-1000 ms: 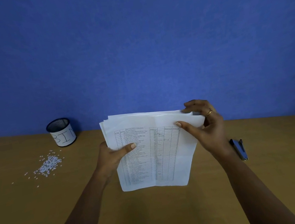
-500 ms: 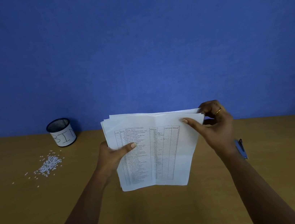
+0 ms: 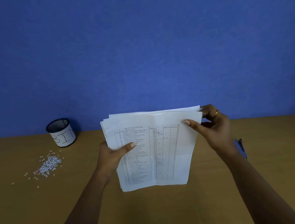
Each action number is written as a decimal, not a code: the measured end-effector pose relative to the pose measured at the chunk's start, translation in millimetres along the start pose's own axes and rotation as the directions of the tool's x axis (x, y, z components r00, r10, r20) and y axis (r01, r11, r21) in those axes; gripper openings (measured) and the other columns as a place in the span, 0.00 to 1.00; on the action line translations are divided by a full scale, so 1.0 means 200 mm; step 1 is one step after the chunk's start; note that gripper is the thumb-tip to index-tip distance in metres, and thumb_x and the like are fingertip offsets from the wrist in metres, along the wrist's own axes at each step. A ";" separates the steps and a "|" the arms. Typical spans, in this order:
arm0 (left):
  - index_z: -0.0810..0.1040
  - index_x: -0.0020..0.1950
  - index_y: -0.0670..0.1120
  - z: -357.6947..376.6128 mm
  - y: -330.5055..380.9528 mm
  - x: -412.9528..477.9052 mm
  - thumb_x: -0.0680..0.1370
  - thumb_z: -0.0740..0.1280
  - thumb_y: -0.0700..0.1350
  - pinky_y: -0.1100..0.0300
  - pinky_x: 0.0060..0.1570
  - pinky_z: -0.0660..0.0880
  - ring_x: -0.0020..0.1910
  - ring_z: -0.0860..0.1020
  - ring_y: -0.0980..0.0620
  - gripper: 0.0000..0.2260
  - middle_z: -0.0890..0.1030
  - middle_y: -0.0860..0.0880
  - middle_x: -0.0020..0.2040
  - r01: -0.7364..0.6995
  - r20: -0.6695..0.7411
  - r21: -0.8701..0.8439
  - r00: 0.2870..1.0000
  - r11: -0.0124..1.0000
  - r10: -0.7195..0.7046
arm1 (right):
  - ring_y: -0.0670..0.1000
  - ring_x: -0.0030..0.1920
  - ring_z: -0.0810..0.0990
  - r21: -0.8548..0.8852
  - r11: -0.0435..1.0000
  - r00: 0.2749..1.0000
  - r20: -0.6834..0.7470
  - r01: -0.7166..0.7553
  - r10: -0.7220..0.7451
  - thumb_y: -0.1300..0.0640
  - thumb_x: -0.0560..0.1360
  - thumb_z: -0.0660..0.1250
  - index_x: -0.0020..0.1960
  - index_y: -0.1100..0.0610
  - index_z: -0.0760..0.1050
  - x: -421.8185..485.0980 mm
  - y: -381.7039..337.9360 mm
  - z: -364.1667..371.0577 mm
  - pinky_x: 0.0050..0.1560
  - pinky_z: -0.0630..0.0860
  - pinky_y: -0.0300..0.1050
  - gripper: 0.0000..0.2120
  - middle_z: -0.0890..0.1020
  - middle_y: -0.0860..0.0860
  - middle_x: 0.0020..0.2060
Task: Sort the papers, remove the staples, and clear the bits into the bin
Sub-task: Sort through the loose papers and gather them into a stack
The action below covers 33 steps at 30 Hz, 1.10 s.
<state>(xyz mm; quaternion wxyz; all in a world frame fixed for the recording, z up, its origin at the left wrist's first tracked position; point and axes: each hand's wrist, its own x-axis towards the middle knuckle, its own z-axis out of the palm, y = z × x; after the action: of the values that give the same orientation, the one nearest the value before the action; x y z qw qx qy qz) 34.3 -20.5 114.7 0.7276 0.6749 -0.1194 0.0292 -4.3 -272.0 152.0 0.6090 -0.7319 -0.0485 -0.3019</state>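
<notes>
I hold a stack of white papers point(image 3: 166, 147) upright above the wooden table, its front sheet printed with a table of rows. My left hand point(image 3: 111, 155) grips the stack's left edge, thumb across the front. My right hand point(image 3: 213, 129) pinches the top right corner, thumb on the front sheet and fingers behind. A small black mesh cup labelled BIN point(image 3: 61, 132) stands at the back left by the wall. A scatter of small white paper bits point(image 3: 49, 164) lies on the table in front of the bin. No staples can be made out.
A blue staple remover or stapler point(image 3: 241, 148) lies on the table at the right, partly hidden behind my right wrist. A blue wall runs along the table's far edge. The wooden table point(image 3: 157, 215) stretches toward me.
My right hand has slid rightward along the top edge to the stack's right corner. The left hand and the papers have stayed almost still.
</notes>
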 end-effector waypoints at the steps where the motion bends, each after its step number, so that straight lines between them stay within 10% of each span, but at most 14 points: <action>1: 0.78 0.45 0.50 0.00 0.00 0.00 0.70 0.69 0.31 0.70 0.33 0.76 0.39 0.82 0.62 0.14 0.84 0.62 0.36 0.002 0.001 -0.002 1.000 1.000 -0.002 | 0.42 0.43 0.81 0.047 0.999 0.999 -0.019 -0.028 0.029 0.39 0.56 0.77 0.40 0.50 0.71 0.00 0.01 0.00 0.37 0.80 0.38 0.23 0.80 0.42 0.41; 8: 0.78 0.45 0.47 0.01 0.01 0.00 0.69 0.69 0.29 0.69 0.33 0.76 0.39 0.83 0.60 0.13 0.84 0.59 0.37 0.017 0.063 -0.011 0.998 1.000 -0.016 | 0.41 0.43 0.82 0.315 0.926 0.977 0.038 -0.210 0.209 0.63 0.68 0.71 0.60 0.53 0.66 -0.07 0.03 0.04 0.39 0.78 0.34 0.24 0.81 0.48 0.46; 14: 0.79 0.47 0.45 0.01 0.02 0.01 0.69 0.70 0.30 0.66 0.37 0.78 0.41 0.83 0.56 0.13 0.85 0.56 0.40 0.012 0.066 -0.047 0.998 0.999 -0.009 | 0.46 0.43 0.85 0.232 0.938 0.963 0.139 -0.257 0.229 0.54 0.61 0.73 0.47 0.56 0.78 -0.07 0.01 0.11 0.38 0.78 0.36 0.16 0.86 0.45 0.40; 19: 0.81 0.48 0.47 -0.01 0.01 0.01 0.60 0.78 0.50 0.61 0.41 0.80 0.45 0.83 0.52 0.19 0.85 0.53 0.44 0.036 0.067 -0.121 0.997 0.992 -0.028 | 0.47 0.43 0.85 0.246 0.931 0.959 0.151 -0.270 0.238 0.54 0.61 0.73 0.46 0.56 0.79 -0.07 0.01 0.11 0.38 0.79 0.37 0.15 0.86 0.46 0.40; 33: 0.79 0.49 0.50 0.02 -0.08 -0.03 0.74 0.67 0.35 0.68 0.39 0.78 0.43 0.83 0.59 0.10 0.85 0.59 0.41 0.085 0.001 -0.056 0.996 0.995 -0.085 | 0.48 0.48 0.84 0.083 0.877 0.859 0.263 -0.474 0.440 0.63 0.69 0.72 0.51 0.57 0.80 -0.30 0.36 0.07 0.42 0.80 0.37 0.11 0.85 0.48 0.46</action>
<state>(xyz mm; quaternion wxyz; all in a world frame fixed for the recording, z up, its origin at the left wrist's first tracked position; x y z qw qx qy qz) 31.8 -24.9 98.1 0.7468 0.6588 -0.0908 -0.0044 -15.1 -260.2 58.5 0.7043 -0.7070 0.0330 -0.0550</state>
